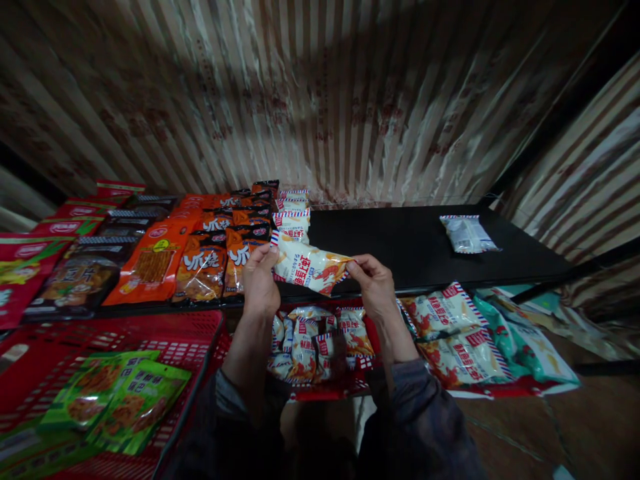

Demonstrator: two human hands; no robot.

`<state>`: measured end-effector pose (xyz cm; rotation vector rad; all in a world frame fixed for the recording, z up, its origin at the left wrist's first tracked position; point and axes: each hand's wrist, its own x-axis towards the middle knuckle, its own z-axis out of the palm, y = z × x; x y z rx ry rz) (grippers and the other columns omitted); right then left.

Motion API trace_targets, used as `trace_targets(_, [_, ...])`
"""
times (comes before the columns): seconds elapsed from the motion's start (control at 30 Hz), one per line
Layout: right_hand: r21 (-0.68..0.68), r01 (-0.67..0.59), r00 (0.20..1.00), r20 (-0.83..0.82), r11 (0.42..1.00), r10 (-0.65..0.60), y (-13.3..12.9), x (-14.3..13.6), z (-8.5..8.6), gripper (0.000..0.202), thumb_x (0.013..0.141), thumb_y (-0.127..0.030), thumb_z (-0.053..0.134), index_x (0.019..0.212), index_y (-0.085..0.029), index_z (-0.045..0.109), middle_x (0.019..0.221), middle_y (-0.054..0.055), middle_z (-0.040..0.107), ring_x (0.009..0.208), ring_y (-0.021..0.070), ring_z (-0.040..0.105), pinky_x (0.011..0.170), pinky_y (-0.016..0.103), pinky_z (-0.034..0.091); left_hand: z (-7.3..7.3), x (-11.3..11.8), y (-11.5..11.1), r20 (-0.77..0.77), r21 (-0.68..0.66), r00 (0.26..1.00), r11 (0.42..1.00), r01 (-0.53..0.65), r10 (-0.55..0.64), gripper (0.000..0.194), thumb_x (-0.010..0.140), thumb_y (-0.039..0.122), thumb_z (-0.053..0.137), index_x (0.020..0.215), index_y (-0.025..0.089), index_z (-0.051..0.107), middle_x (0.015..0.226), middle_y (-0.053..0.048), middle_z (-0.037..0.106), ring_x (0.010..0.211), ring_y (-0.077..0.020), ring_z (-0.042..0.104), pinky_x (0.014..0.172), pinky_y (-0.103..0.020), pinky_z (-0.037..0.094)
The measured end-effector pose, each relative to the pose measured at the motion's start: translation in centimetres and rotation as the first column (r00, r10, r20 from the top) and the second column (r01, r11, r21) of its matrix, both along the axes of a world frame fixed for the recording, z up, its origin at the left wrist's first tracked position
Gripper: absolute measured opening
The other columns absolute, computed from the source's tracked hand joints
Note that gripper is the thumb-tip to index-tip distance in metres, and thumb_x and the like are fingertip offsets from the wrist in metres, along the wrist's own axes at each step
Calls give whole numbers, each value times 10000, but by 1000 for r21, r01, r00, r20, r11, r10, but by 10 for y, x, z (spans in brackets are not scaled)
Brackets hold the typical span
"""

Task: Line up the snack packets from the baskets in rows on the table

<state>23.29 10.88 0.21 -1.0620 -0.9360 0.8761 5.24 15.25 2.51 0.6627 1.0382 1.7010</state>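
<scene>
Centrally, a white snack packet [311, 265] with red print and striped ends, held up at the front edge of a black shelf [370, 243], tilted, left end higher. On the left end, the left hand [261, 283], thumb and fingers pinched closed. On the right end, the right hand [375, 287], pinched closed on the corner, fingers bent. Both forearms [395, 333] reaching forward from below, dark sleeves [425, 407] near the elbows. Just behind, a row of similar packets [293, 220]. Leftward along the shelf, orange-and-black packets [200, 263], a long orange packet [150, 263], dark packets [77, 277] and red packets [27, 270]. Well apart, toward the right end of the shelf, a lone packet [467, 235] lying flat. Below the hands, more white packets [313, 347] in a red container [325, 393]; to the right, further white packets [463, 357] beside teal ones. At lower left, green packets [137, 407] in a red basket [165, 327]. Behind everything, striped sheeting [320, 100].
</scene>
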Motion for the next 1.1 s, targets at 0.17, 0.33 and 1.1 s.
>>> trace_targets(0.17, [0,-4,997,-81,1000,4,-1,7,-2,272,640,-447,767,689,-220,625,624,-43,579,572,105,475,565,241,404,-2,10,-1,24,-33,999,999,38,-38,287,513,314,782,721,197,623,694,32,668,657,-123,594,668,-254,490])
trace_targets(0.33, [-20,53,981,-186,998,-56,0,11,-3,326,627,-466,766,704,-215,574,642,-55,556,544,86,435,515,220,358,-1,20,-3,68,-75,992,991,108,-103,305,480,285,816,701,192,628,653,43,655,628,-114,586,653,-245,495])
trace_targets(1.1, [-138,2,948,-314,990,-46,5,17,-14,398,572,-498,805,760,-214,600,695,-42,621,608,118,538,612,259,465,-6,32,0,99,-145,977,969,201,-188,292,478,240,816,659,159,602,617,20,646,592,-127,597,623,-270,514])
